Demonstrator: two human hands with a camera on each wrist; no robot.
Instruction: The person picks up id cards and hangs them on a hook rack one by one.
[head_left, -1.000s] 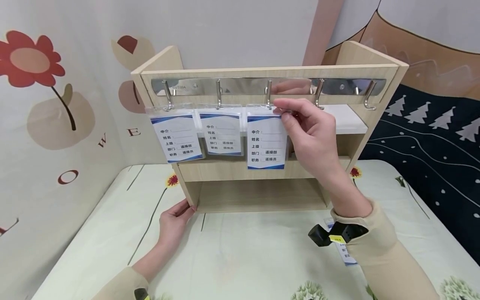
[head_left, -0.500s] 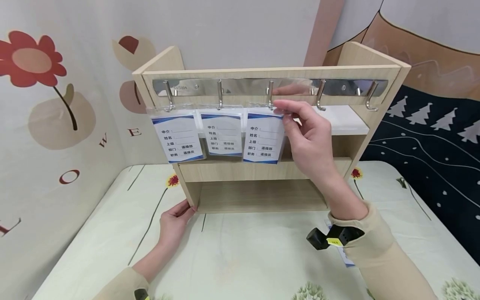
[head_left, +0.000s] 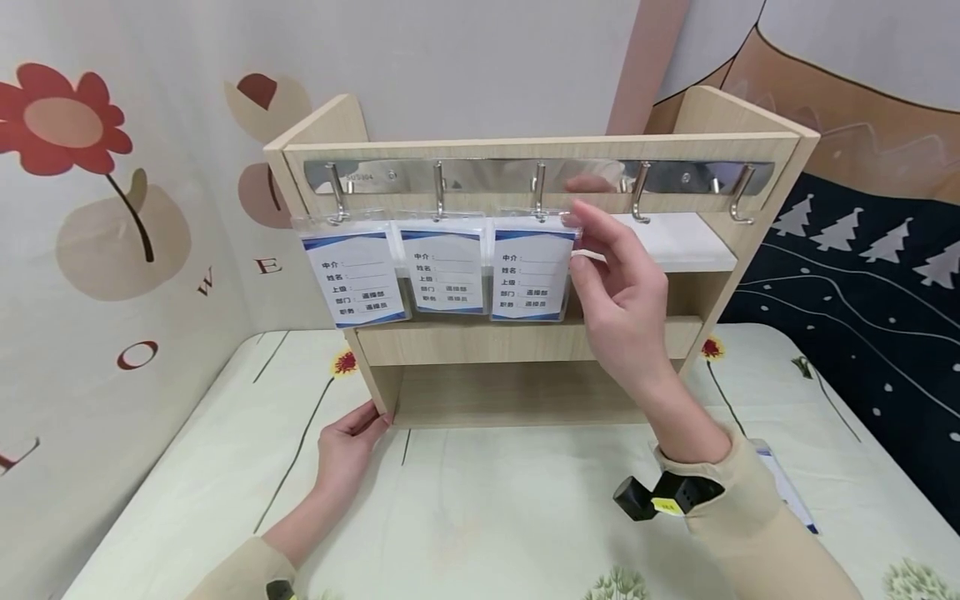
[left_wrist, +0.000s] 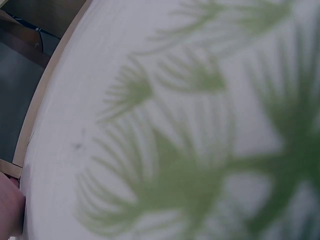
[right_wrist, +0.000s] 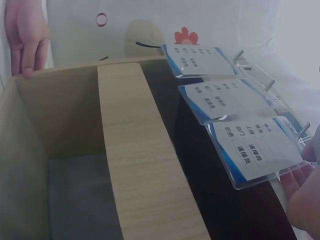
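Observation:
Three clear badge holders with printed cards hang in a row from the metal hook rail (head_left: 480, 177) on a pale wooden shelf (head_left: 480, 343): the left badge (head_left: 357, 279), the middle badge (head_left: 442, 271) and the right badge (head_left: 531, 275). The left badge hangs tilted. My right hand (head_left: 626, 308) is at the upper right corner of the right badge, thumb and index finger spread apart. The right wrist view shows fingertips (right_wrist: 300, 180) close by that badge's corner. With thumb and fingers, my left hand (head_left: 348, 450) holds the lower left front corner of the shelf.
Two more hooks stick out at the right of the rail, one of them a bare hook (head_left: 741, 193). Another badge (head_left: 783, 487) lies on the floral cloth (head_left: 487, 508), partly behind my right sleeve. Patterned curtains (head_left: 150, 208) stand around.
My right hand's fingers have parted and drawn slightly right of the third badge. That badge swung back and hangs from the middle hook. The left hand has kept its place.

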